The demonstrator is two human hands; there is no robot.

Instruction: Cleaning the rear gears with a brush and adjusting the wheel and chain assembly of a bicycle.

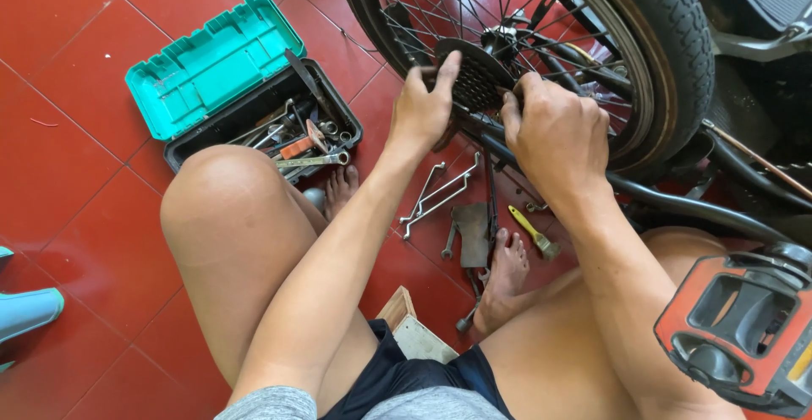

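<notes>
A bicycle rear wheel [668, 39] with black tyre and thin spokes stands in front of me. At its hub sits a dark sprocket cluster [475, 77]. My left hand [423, 107] grips the cluster's left edge, fingers curled over its top. My right hand [554, 132] holds the cluster's right side, thumb and fingers pressed against it. Both forearms reach forward between my bare knees.
An open toolbox [216, 69] with a teal lid, full of wrenches, lies on the red tiled floor at left. Loose wrenches [440, 193], a dark metal plate [472, 232] and a yellow-handled brush [531, 230] lie by my feet. A red-and-black pedal [744, 327] is at lower right.
</notes>
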